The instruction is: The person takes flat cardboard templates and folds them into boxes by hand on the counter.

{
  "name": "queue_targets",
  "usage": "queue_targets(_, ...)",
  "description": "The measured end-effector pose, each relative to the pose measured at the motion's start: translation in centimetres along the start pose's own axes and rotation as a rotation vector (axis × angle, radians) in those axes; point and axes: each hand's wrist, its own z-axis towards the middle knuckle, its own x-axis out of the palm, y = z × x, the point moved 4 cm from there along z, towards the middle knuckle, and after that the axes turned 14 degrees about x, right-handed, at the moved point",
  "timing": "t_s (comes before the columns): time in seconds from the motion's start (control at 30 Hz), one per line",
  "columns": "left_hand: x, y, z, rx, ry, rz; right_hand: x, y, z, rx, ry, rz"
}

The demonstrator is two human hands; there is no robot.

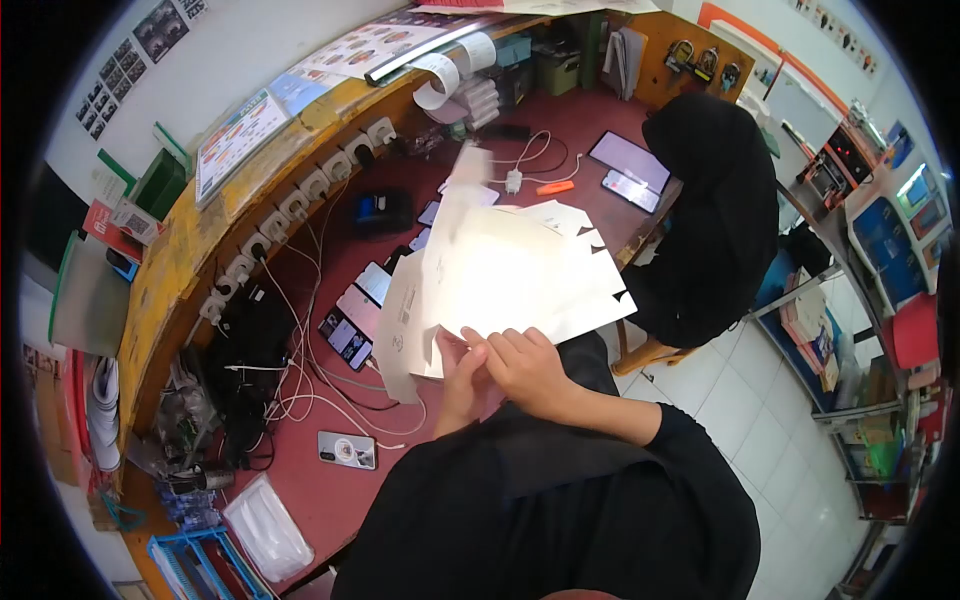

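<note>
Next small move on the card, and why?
Probably fold in the left flap at the near corner: it juts out from the card, and the left hand and right hand already meet there.

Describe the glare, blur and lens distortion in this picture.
Head view: bright glare washes out the middle of the white card; its upper flap is smeared, likely by motion; the wooden ledge bows, probably from wide-angle distortion; corners are black.
</note>
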Motion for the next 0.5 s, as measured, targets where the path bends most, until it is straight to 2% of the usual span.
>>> queue_targets(0.1, 2.4, 0.1, -0.7, 0.01, -0.068, -0.016, -2.8, -1.6, 0.6, -0.08, 0.181, 0.319)
queue_targets(0.13, 2.9, -0.2, -0.9, -0.052, -0.125, -0.053, -2.7, -1.8, 0.2, -0.071, 0.239, 0.371)
queue_targets(0.2, 2.1, -0.2, -0.4, -0.072, -0.1, 0.002, -2.2, -2.0, -0.8, -0.051, 0.358, 0.483)
queue_targets(0.27, 2.4, -0.4, -1.0, -0.034, -0.157, 0.046, -4.4, -2.9, -0.5, -0.087, 0.179, 0.592)
queue_targets(0.3, 2.5, -0.4, -0.9, 0.006, -0.118, 0.052, -5.6, -3.8, 0.0, -0.107, 0.086, 0.645)
queue_targets(0.37, 1.9, -0.5, -1.0, 0.086, -0.048, 0.063, -7.9, -7.9, 1.3, 0.154, -0.336, 0.477)
queue_targets(0.43, 0.1, 0.4, -1.5, 0.046, -0.014, 0.151, -7.2, -12.2, 2.9, 0.337, -0.416, 0.296)
queue_targets(0.5, 0.0, 0.2, -2.2, -0.003, -0.015, 0.211, -3.5, -14.8, 3.8, 0.504, -0.146, 0.893)
